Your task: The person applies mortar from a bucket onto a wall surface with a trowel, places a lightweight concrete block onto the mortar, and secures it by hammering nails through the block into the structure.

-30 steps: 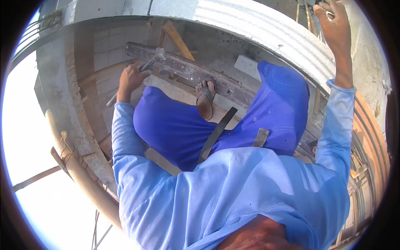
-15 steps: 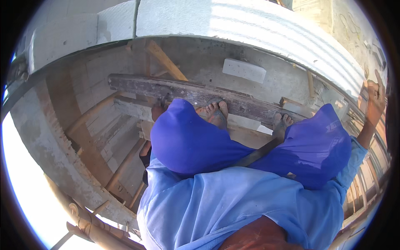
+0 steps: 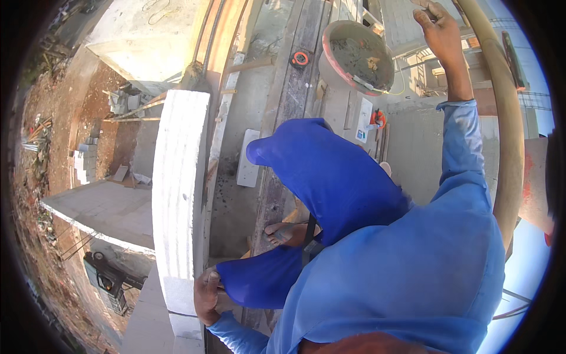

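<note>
My left hand [image 3: 206, 297] rests at the edge of the white block wall [image 3: 180, 194], beside my left knee. Its fingers are loosely bent and partly in shadow, with nothing visible in them. At the upper right, my right hand [image 3: 439, 35] is stretched out on a raised arm. Its thumb and forefinger are apart, the other fingers partly curled, and no object shows in it; the fingertips reach the picture's top. Left of that hand stands a round tub [image 3: 358, 58] of grey wet mortar, with a tool lying across its near rim.
I squat barefoot on wooden planks [image 3: 268, 194]. An orange and black round item [image 3: 300, 59] lies on them near the tub. A loose white block [image 3: 247, 159] lies beside the planks. A thick bamboo pole [image 3: 510, 124] runs along the right; left of the wall, the ground drops far below.
My view and body have turned to the right, bringing the mortar tub into sight. My left hand now shows at the wall's edge; my right arm is extended toward the upper right.
</note>
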Demonstrator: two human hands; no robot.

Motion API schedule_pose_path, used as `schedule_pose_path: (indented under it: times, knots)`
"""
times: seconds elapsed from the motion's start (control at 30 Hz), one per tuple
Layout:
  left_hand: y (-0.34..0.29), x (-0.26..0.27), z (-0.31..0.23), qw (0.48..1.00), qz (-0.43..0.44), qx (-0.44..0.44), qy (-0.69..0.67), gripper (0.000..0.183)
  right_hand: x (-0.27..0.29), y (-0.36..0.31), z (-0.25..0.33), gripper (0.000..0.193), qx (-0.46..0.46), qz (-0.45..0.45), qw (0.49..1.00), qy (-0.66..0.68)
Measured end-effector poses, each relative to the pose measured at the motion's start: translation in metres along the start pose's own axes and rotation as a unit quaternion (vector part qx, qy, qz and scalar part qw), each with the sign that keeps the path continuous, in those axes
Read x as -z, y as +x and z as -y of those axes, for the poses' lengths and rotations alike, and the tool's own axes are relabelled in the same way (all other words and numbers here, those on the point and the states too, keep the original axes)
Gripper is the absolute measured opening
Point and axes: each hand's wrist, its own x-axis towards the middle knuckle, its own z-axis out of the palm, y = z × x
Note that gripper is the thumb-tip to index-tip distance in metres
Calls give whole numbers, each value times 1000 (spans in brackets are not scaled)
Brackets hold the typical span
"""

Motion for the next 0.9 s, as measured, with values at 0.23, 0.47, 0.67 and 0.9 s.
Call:
schedule_pose_path:
  times: [0.23,0.47,0.67,0.9]
  knots:
    - [-4,-10,-160,930,-84,-261,244,29,115,48,-21,24,-106,-220,902,-357]
    - [-22,-91,-299,831,-49,-415,367,26,151,42,15,53,-213,-264,899,-278]
    - [-52,-141,-338,800,-15,-390,456,17,163,34,-63,60,-354,-180,886,-242]
    - [-121,-161,-340,806,-42,-305,505,21,156,23,-72,40,-405,-163,892,-121]
